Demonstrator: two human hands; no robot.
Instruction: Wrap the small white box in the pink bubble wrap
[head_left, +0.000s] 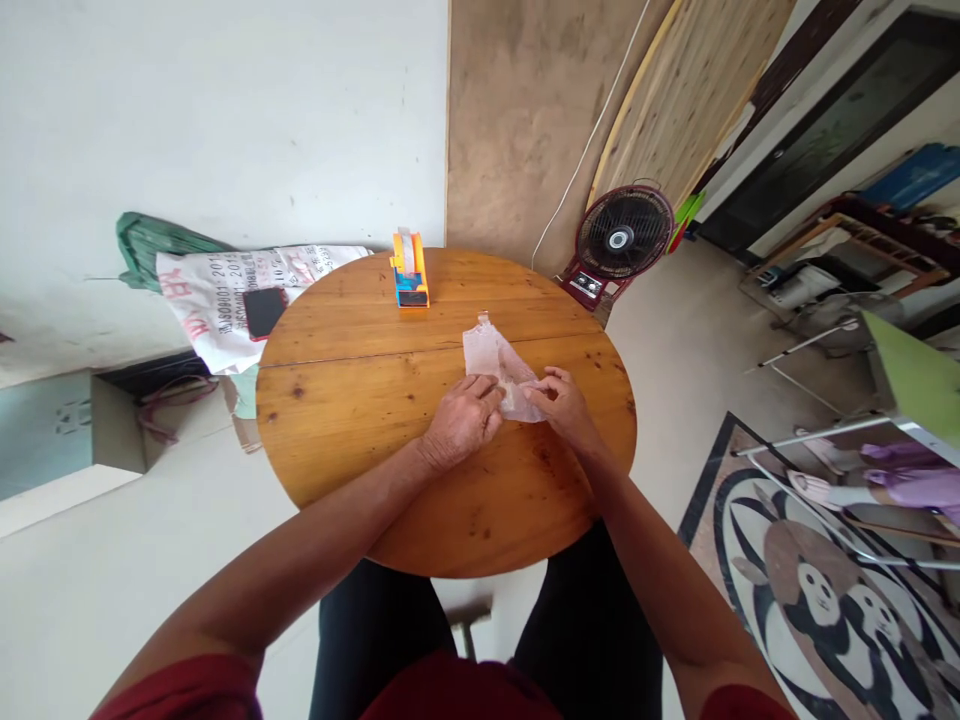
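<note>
A crumpled, translucent whitish sheet (487, 350), which looks like thin plastic wrapping, lies on the round wooden table (360, 400). A small shiny strip sticks out at its far tip. Over the sheet's near left part, my left hand (465, 418) is closed, its curled fingers pressed on the plastic. My right hand (566, 405) pinches the sheet's right corner between thumb and fingers. Beyond the sheet, at the table's far side, stands an orange and blue tape dispenser (411, 270) with a roll of clear tape; neither hand touches it.
A dark red fan (626, 235) stands beyond the table's right edge. Left of the table are a printed white sack (202, 300) and a dark flat phone-like object (265, 312). At the right, a person's legs in purple trousers (907, 480) show beside a green-topped folding table (915, 370).
</note>
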